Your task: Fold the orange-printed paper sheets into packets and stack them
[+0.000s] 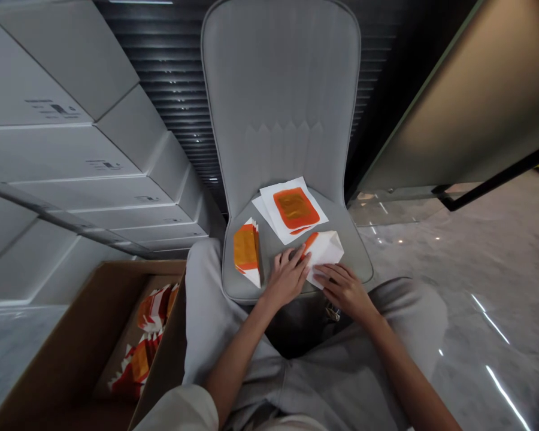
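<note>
A partly folded white paper sheet with an orange printed patch [327,248] lies near the front of the grey chair seat. My left hand [288,278] rests on its left side, fingers spread and touching the orange edge. On its lower right edge, my right hand [345,290] lies with outstretched fingers pressing the paper; the thumb is hidden. Behind it is a small stack of flat white sheets with orange squares [296,208], slightly fanned. Left of my hands sits a bundle of folded orange-and-white papers [247,251], its pointed edges layered together.
The grey chair [281,78] stands between my knees. At lower left is an open cardboard box [72,347] holding bundles of folded orange, red and white papers [139,362]. White cartons [63,149] are stacked on the left. A glass-like panel [467,114] stands at the right.
</note>
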A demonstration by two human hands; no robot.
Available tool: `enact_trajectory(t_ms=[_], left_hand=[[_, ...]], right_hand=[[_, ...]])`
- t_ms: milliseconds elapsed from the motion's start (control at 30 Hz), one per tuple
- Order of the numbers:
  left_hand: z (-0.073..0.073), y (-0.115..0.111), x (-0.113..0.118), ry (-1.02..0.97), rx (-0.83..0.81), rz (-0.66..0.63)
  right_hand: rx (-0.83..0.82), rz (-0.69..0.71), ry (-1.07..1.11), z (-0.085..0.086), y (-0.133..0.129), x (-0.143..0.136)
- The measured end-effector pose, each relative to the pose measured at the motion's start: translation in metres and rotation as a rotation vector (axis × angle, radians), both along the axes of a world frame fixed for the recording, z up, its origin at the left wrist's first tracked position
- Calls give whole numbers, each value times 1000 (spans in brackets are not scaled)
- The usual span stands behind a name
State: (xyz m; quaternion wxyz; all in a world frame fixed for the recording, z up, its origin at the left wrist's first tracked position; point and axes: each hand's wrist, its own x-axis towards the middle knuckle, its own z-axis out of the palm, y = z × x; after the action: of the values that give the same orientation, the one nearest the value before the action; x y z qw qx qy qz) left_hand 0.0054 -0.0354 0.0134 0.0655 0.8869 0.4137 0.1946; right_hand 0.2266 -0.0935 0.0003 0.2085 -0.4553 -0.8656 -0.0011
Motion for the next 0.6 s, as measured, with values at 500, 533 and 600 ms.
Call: enact_trajectory(t_ms=[500, 533, 600], left_hand=[[-4, 1, 2, 75, 7, -7], [-4, 1, 2, 79, 14, -7], [-3, 1, 2, 90, 26, -5]], right_hand=[[-184, -223, 394, -2, 24, -4], [-178, -233, 394, -2, 25, -5], [-178, -255, 396, -1, 28, -7]])
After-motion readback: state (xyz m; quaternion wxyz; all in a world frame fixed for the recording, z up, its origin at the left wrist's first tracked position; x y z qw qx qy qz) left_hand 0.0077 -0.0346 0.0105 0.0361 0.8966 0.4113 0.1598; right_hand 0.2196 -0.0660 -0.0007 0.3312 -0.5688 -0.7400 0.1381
